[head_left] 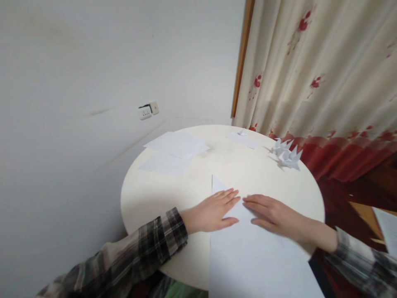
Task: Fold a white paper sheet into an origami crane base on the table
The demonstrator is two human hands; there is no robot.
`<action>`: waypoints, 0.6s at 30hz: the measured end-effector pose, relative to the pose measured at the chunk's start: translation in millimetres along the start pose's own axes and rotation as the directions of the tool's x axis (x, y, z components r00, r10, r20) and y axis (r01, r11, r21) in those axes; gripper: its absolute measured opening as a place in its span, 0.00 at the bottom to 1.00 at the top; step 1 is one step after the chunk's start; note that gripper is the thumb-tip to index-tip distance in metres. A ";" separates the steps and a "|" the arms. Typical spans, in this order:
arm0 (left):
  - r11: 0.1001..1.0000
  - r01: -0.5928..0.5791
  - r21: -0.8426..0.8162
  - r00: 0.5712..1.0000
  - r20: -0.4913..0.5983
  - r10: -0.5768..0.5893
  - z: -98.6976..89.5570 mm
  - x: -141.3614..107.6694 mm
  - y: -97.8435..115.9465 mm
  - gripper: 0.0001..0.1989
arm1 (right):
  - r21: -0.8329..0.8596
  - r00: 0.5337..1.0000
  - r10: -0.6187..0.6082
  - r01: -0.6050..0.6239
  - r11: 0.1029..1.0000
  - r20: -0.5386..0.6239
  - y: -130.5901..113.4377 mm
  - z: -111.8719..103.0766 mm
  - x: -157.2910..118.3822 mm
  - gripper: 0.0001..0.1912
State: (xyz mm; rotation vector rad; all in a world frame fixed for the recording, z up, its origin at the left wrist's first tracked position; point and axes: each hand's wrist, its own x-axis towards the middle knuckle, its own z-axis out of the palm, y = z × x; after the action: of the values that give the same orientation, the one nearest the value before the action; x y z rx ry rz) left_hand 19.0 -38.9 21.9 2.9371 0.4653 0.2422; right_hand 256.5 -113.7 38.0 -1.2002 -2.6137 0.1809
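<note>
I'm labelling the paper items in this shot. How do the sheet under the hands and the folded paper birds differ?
The sheet lies mostly flat; the birds stand up in sharp points.
The sheet is far larger and runs past the table's near edge; the small birds sit together near the right edge.
The left hand and right hand are at the sheet; neither touches the birds.
Both are white.

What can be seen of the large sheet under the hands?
The large sheet is white, looks plain and smooth, and narrows to a point at its far end. It lies on the round table and runs past the near rim, its near end out of view. The left hand and right hand rest on it.
</note>
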 end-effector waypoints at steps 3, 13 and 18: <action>1.000 0.016 0.005 0.999 -0.035 -0.016 -0.9 -1.1 -2.4 0.28 | -0.075 0.998 -0.063 0.061 0.995 -0.026 3.6 10.3 2.8 0.21; 0.996 0.005 0.089 0.996 -0.094 0.003 -6.4 2.5 -18.3 0.13 | -0.181 0.992 -0.127 0.129 0.975 0.024 36.4 0.7 22.1 0.23; 0.998 -0.039 0.053 0.996 -0.082 0.044 -12.8 3.6 -22.9 0.13 | -0.117 0.982 -0.191 0.190 0.975 0.000 41.7 9.1 24.6 0.26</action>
State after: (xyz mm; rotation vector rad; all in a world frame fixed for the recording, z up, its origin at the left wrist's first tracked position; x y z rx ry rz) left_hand 13.3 -14.6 30.7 2.9980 0.4283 0.3646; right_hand 268.8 -67.9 24.6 -0.9723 -2.7421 -0.0157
